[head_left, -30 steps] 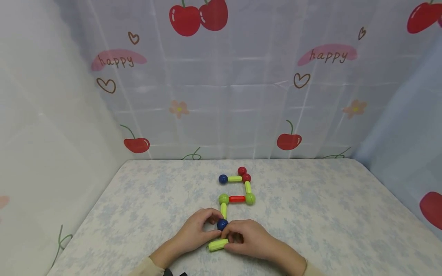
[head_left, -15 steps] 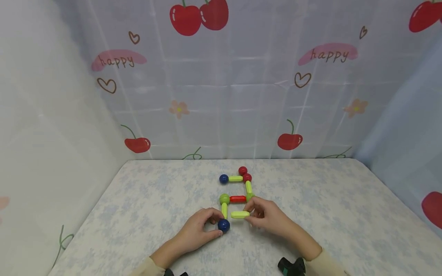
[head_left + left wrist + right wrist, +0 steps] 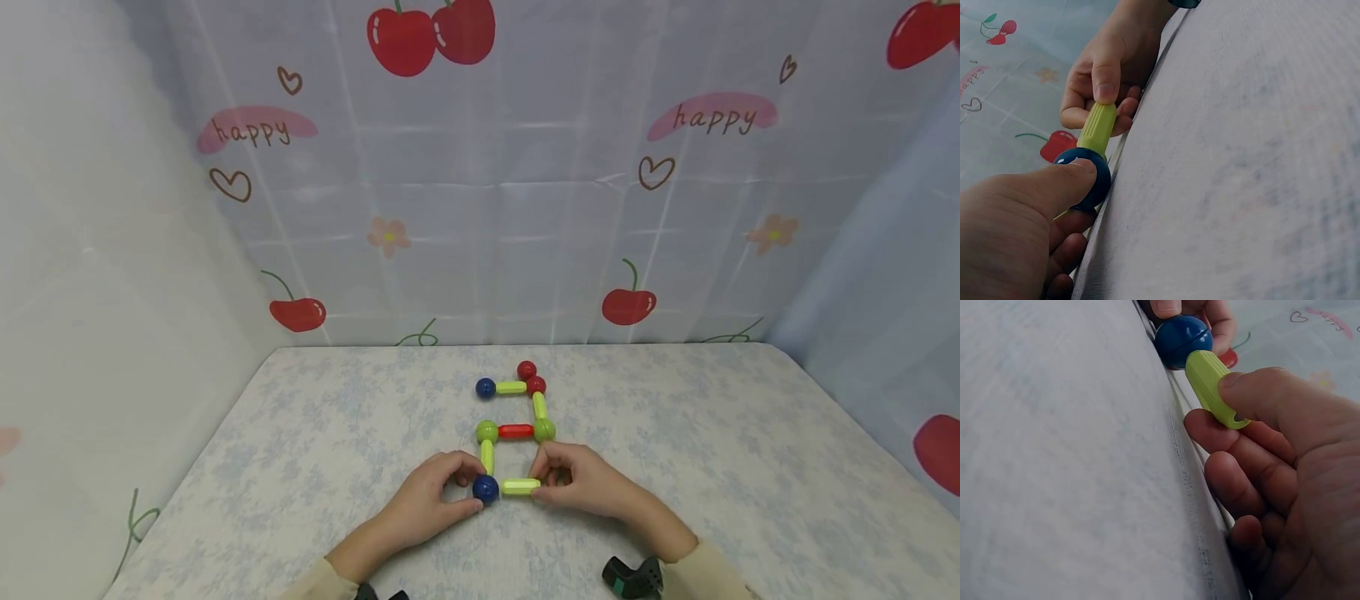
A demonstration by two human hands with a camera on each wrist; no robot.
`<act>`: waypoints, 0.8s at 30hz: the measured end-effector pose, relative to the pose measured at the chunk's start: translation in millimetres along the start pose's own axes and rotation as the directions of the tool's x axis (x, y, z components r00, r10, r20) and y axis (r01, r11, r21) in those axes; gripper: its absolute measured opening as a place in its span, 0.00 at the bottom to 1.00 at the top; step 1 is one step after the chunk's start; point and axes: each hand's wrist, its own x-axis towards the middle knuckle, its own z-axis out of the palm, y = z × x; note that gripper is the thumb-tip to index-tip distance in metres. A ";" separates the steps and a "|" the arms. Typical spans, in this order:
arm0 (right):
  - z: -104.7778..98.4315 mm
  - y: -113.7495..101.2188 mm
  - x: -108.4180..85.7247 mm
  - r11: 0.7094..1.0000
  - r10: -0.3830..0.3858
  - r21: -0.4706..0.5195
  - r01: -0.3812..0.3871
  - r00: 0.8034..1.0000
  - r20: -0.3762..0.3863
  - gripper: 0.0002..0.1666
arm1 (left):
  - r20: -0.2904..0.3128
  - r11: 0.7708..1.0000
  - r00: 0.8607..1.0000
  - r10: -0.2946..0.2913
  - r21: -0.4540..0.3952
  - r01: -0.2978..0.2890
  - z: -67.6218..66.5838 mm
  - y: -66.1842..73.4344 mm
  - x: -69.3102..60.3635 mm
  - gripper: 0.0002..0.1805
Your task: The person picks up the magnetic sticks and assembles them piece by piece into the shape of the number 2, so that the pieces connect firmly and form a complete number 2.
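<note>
In the head view my left hand holds a dark blue ball between thumb and fingers. My right hand pinches the right end of a yellow-green building rod, which lies level to the right of that ball. The right wrist view has the rod pointing at the blue ball; whether they touch I cannot tell. From the blue ball, another yellow-green rod runs back to a green ball. A red rod links this to a second green ball.
Farther back, a yellow-green rod leads to a red ball, with another red ball against it. One more rod ends at a blue ball. Behind the patterned tabletop hangs a cherry-print curtain.
My right hand has carried the yellow-green rod from in front of the blue ball, out to the right and back, then slightly forward to the ball's right side. My left hand has stayed put.
</note>
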 end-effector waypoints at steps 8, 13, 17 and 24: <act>3.1 1.7 -1.3 1.000 -0.017 0.013 0.017 1.000 0.011 0.08 | 0.000 1.000 1.000 0.009 0.001 -0.009 0.6 -1.2 0.1 0.19; 2.8 1.6 -1.5 1.000 -0.015 -0.004 0.015 1.000 0.009 0.08 | 0.004 1.000 1.000 0.030 -0.010 -0.030 0.4 -1.5 0.3 0.20; 2.0 1.2 -0.8 0.999 -0.016 -0.031 0.016 1.000 0.005 0.08 | -0.003 0.999 0.999 0.048 -0.006 -0.048 -0.2 -0.5 0.2 0.21; 1.5 0.7 0.3 0.999 0.007 -0.041 -0.008 0.999 -0.036 0.07 | -0.005 0.999 0.999 0.051 -0.008 -0.051 -0.8 1.5 0.5 0.20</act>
